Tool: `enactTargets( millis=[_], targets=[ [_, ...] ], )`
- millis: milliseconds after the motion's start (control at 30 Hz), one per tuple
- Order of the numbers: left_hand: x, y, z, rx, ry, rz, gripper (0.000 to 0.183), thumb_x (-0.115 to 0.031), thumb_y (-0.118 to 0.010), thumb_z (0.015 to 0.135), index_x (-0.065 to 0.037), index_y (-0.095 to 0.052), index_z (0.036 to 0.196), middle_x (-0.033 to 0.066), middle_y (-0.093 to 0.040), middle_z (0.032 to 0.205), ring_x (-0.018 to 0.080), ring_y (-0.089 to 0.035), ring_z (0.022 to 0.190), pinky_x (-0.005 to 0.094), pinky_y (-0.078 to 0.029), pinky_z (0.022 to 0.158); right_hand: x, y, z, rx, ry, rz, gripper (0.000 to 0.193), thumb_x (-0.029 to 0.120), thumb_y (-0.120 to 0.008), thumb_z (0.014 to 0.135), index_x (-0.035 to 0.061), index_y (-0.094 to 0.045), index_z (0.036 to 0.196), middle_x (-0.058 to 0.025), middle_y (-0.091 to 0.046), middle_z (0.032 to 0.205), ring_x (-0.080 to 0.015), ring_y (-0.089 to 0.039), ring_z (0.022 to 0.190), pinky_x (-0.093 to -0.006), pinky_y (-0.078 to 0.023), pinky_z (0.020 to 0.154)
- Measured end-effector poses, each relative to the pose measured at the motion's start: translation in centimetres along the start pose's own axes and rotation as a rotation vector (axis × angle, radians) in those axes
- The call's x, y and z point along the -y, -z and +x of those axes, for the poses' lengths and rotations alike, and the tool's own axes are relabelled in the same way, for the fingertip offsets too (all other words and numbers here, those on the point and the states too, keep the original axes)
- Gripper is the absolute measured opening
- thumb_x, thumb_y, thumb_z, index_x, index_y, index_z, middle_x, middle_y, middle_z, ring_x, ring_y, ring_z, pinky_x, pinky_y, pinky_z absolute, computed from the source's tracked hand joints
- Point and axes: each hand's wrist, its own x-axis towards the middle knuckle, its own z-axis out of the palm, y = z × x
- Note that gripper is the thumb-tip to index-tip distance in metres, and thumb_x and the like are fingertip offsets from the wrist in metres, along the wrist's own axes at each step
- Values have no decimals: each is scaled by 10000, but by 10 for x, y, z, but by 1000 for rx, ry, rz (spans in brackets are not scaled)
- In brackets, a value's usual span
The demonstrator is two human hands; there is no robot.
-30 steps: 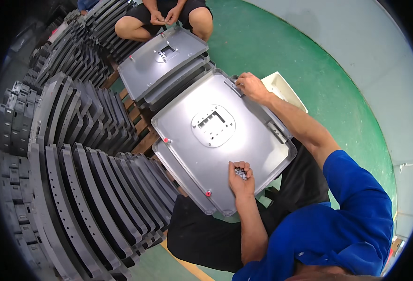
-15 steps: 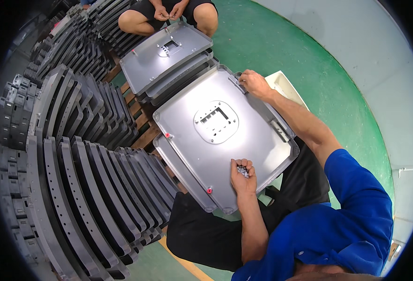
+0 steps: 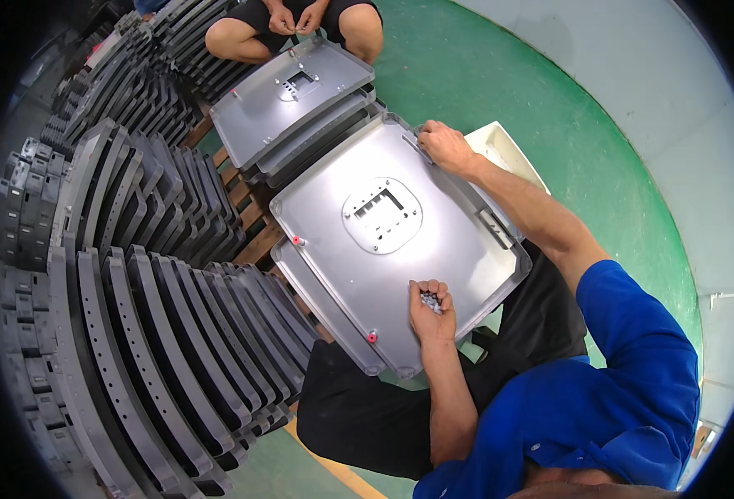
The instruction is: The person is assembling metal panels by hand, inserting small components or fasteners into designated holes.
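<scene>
The person sits with a grey back cover panel [image 3: 400,249] lying face-down across the lap, on top of another like it. The left hand [image 3: 431,309] rests on the panel's near edge, fingers curled around a small heap of what look like screws [image 3: 430,301], though they are too small to be sure. The right hand [image 3: 446,147] is pressed on the far right corner, fingertips together as if seating one there. Two red-marked points [image 3: 297,240] sit along the left edge. I judge this the fastening step; the next move calls for picking one piece from the left palm and placing it precisely.

Beyond, another person's hands [image 3: 296,18] work over a second panel [image 3: 292,100]; racks of grey panels [image 3: 134,316] stand on the left.
</scene>
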Motion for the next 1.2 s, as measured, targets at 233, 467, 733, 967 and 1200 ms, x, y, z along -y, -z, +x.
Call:
enactTargets(
  millis=[233,467,733,967,1200],
  targets=[
    [0,3,1,14,-2,-11,270,-285,-471,1010,-95,-476,818,39,-485,731,161,-458,660,235,-347,449,3,-5,0,-21,-2,-61,175,48,-538,828,-17,-668,926,-165,-564,1068,-308,-573,1044,-413,-530,860],
    [-2,1,0,58,-20,-35,267,-269,-466,1011,-76,-500,830,58,-535,776,183,-520,722,242,-419,493,6,1,-1,1,2,-94,179,53,-541,828,-14,-669,935,-165,-565,1077,-311,-576,1046,-409,-531,862],
    [-2,-21,-15,105,-72,-30,328,-231,-416,1022,20,-464,1227,177,-555,1242,322,-563,1168,379,-578,843,44,52,-60,-25,156,360,222,95,-637,836,75,-684,1052,-149,-569,1180,-310,-578,1064,-402,-507,880],
    [5,-17,-20,295,-27,-34,483,-300,-310,1046,27,-333,1401,213,-405,1439,339,-407,1330,436,-430,1049,101,104,-179,210,477,538,301,102,-732,756,104,-693,1055,-163,-493,1274,-329,-509,1142,-421,-466,945],
    [16,-17,-30,350,29,-14,480,-290,-285,1047,-4,-285,1433,193,-336,1491,326,-347,1376,418,-424,1061,104,107,-215,50,455,477,224,119,-734,717,76,-731,936,-164,-522,1251,-314,-495,1144,-403,-452,951]
  ],
)
